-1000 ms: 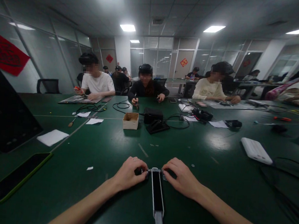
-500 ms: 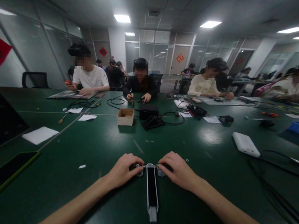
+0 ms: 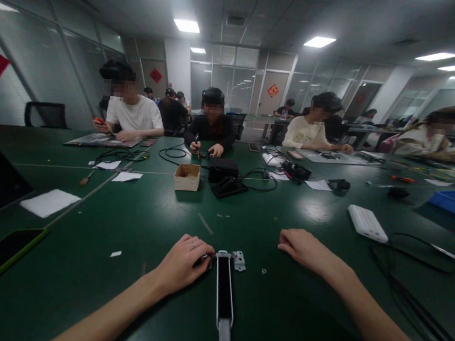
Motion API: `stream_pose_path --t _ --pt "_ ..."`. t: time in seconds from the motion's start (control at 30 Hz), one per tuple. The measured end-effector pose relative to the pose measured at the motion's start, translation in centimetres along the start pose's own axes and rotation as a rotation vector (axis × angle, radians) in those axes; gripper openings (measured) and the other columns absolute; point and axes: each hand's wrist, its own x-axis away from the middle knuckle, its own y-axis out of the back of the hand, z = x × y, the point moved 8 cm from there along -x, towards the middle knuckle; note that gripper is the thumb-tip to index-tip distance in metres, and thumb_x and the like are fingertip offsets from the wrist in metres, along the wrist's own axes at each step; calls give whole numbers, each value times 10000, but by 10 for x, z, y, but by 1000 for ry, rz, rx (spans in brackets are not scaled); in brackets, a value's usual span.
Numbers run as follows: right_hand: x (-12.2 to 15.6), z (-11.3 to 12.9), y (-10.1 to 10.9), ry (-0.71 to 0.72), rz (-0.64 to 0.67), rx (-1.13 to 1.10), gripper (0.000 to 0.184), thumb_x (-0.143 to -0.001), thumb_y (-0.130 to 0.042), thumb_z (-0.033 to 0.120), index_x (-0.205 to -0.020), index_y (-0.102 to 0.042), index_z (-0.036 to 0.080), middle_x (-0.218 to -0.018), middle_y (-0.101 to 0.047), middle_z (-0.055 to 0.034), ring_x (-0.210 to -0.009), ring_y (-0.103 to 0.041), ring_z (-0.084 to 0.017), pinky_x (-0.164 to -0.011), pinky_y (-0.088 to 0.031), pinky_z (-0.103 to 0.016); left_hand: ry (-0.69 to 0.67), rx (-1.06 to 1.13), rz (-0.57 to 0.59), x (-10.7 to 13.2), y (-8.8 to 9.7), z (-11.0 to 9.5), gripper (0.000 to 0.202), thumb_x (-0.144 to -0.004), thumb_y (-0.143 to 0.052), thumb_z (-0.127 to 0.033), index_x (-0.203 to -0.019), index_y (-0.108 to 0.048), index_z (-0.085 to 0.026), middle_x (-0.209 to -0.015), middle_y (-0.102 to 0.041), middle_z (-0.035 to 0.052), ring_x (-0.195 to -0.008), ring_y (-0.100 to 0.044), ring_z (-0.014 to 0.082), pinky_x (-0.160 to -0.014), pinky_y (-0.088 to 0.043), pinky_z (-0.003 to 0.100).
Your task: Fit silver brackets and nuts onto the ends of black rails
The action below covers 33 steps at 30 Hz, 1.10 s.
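Note:
A long black-and-silver rail (image 3: 223,297) lies on the green table, pointing toward me. My left hand (image 3: 182,265) is shut on the left side of the rail's far end, and its fingers hide that side. My right hand (image 3: 304,250) rests on the table to the right, apart from the rail, with its fingers together and nothing showing in them. A small metal bracket (image 3: 239,260) sticks out on the right of the rail's far end. A tiny metal ring (image 3: 264,271) lies between the bracket and my right hand.
A white power bank (image 3: 367,223) and black cables (image 3: 412,282) lie to the right. Farther ahead are a cardboard box (image 3: 187,177) and a black case (image 3: 223,170). A green-edged tablet (image 3: 0,262) lies at left. Several co-workers sit across the table.
My right hand has let go of the rail's far end and moved right, uncovering the metal bracket. My left hand stays at the rail, and the view has shifted slightly.

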Motion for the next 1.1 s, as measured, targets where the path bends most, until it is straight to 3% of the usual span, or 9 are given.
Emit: stream_pose_path --t 0.1,0.23,0.4,0.63,0.83,1.1 --pt "-1 22 6 96 -93 -34 83 -845 -570 248 -824 -629 193 -811 -652 -58 -701 -623 -185 -599 -478 -286 -12 -25 -2 0 -1 -2 168 -866 -494 -116 -985 -589 -188 -915 -674 37 -813 -610 175 -749 -412 319" --pt "3 71 5 264 -165 -170 186 -892 -474 187 -1010 -617 177 -958 -636 -70 -857 -614 -181 -762 -518 -328 -27 -28 -14 0 1 -3 158 -869 -485 -126 -971 -589 -188 -900 -677 37 -800 -608 173 -734 -408 311" --pt "8 113 -9 368 -189 -319 199 -896 -469 153 -1003 -635 171 -995 -598 -72 -872 -590 -160 -765 -519 -300 -21 -37 -13 1 0 -4 156 -877 -468 -127 -963 -587 -181 -891 -674 41 -791 -604 173 -737 -399 313" --pt "5 109 -19 308 -177 -408 209 -869 -539 166 -1066 -608 166 -948 -622 -54 -824 -596 -154 -723 -522 -291 -30 -60 -23 0 3 -8 162 -869 -457 -130 -944 -594 -175 -858 -677 46 -757 -604 170 -722 -404 309" --pt "6 111 -20 309 -152 -402 101 -866 -564 184 -943 -630 178 -911 -635 -39 -810 -589 -157 -707 -512 -295 -28 -54 -18 0 2 -6 174 -875 -450 -134 -956 -598 -178 -872 -676 47 -777 -605 172 -736 -402 311" --pt "7 112 -18 302 -161 -381 110 -887 -541 202 -943 -633 176 -910 -635 -44 -841 -568 -174 -739 -490 -332 -31 -55 -18 0 3 -7 180 -870 -449 -128 -955 -599 -178 -874 -676 48 -776 -604 173 -729 -405 309"
